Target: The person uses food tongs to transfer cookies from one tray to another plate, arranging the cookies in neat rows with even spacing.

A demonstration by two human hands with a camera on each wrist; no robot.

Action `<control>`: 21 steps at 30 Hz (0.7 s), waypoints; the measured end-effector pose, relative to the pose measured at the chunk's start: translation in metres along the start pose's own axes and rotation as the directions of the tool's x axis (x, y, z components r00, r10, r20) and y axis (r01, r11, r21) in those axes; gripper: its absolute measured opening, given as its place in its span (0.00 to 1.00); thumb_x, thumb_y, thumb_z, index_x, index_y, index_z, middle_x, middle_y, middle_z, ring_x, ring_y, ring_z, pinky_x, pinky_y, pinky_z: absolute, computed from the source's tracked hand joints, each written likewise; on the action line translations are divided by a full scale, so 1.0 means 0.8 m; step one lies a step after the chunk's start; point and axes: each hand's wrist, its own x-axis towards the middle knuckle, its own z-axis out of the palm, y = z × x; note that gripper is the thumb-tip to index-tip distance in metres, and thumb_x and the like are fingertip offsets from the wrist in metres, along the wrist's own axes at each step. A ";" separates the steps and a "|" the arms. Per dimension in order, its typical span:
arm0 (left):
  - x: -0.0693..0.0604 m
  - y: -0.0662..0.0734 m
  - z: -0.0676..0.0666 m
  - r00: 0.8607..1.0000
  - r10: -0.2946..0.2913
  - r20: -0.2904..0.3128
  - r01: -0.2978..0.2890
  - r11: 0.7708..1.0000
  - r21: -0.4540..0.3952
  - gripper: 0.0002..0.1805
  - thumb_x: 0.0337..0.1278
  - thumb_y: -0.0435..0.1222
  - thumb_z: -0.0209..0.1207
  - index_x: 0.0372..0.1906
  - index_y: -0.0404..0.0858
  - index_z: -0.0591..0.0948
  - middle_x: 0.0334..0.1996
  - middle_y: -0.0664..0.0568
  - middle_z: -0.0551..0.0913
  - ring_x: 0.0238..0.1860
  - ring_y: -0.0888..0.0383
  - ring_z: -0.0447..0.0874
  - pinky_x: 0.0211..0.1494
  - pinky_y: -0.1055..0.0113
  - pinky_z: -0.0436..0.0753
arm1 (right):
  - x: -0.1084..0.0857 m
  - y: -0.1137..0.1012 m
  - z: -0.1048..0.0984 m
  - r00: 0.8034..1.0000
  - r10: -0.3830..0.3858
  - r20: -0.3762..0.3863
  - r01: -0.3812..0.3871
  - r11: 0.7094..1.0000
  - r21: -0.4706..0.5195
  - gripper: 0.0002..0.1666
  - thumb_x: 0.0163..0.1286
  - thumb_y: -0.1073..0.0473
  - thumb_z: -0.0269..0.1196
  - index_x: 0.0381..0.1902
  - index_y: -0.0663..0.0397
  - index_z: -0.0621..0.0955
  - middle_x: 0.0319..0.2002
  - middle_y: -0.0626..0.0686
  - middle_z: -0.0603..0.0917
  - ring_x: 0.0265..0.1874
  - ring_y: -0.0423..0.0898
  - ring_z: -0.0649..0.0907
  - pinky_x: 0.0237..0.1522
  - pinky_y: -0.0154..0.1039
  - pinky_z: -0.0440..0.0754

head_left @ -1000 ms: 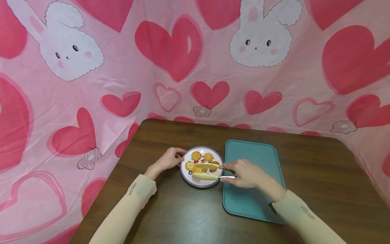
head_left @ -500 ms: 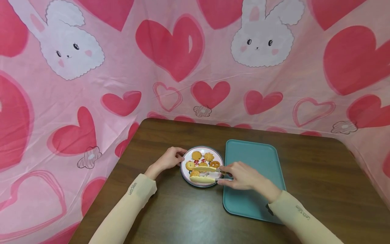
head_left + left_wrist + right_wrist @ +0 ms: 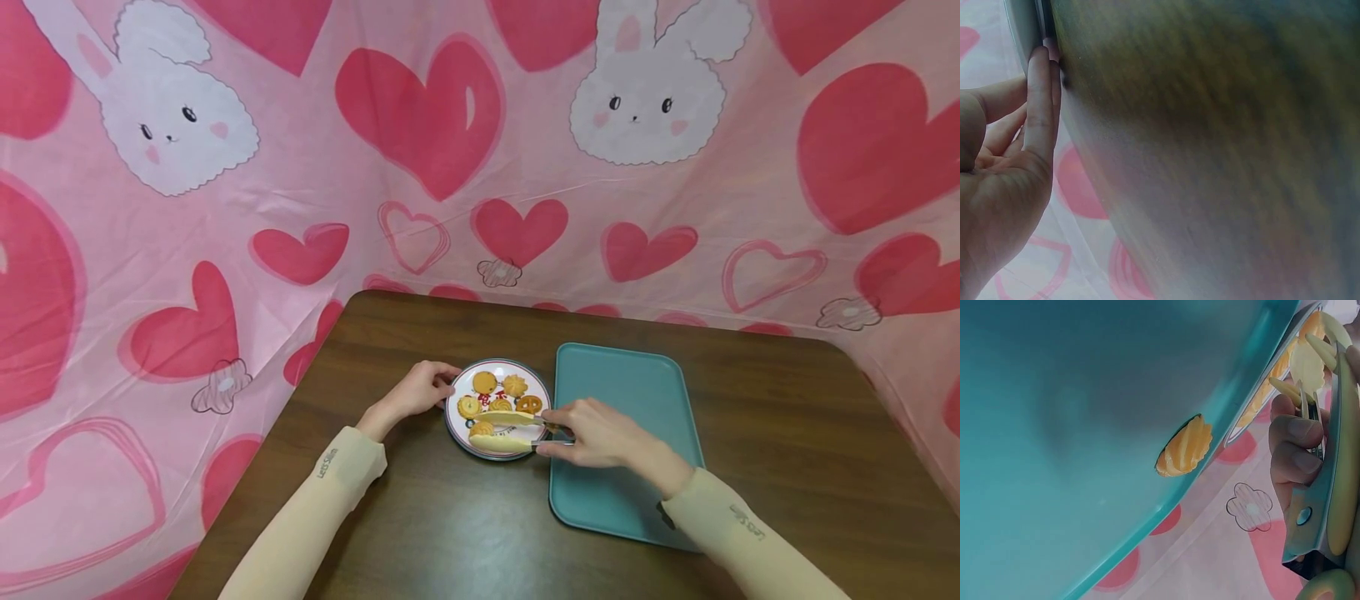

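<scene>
My left hand (image 3: 416, 390) is at the left rim of a white round plate (image 3: 454, 427) with a dark edge. In the left wrist view its thumb and fingers (image 3: 1039, 106) pinch that rim. Several golden cookies lie on the plate, among them a pretzel-shaped one (image 3: 528, 404) and a ridged one (image 3: 481, 427). My right hand (image 3: 600, 432) grips metal tongs (image 3: 1341, 481) with pale yellow tips (image 3: 504, 443). The tips stand apart over the plate's near half, one on each side of the ridged cookie; whether they touch it I cannot tell.
A teal tray (image 3: 622, 375) lies right of the plate, partly under my right hand. The right wrist view shows one ridged cookie (image 3: 1185, 447) on it, near its edge. The brown table (image 3: 420, 517) meets a pink heart-patterned cloth (image 3: 420, 125) behind.
My right hand has moved slightly left and nearer with the tongs, so their tips sit lower over the plate. Over the last half second it barely moves. The left hand stays at the rim.
</scene>
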 end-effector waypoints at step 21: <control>0.000 -0.001 -0.001 1.000 -0.004 0.009 0.004 1.000 -0.005 0.20 0.64 0.25 0.60 0.60 0.30 0.79 0.39 0.45 0.83 0.33 0.56 0.81 0.36 0.64 0.86 | 0.003 0.000 -0.003 0.998 0.025 0.058 -0.025 1.000 -0.006 0.34 0.67 0.34 0.63 0.57 0.54 0.84 0.14 0.36 0.65 0.11 0.31 0.60 0.15 0.30 0.57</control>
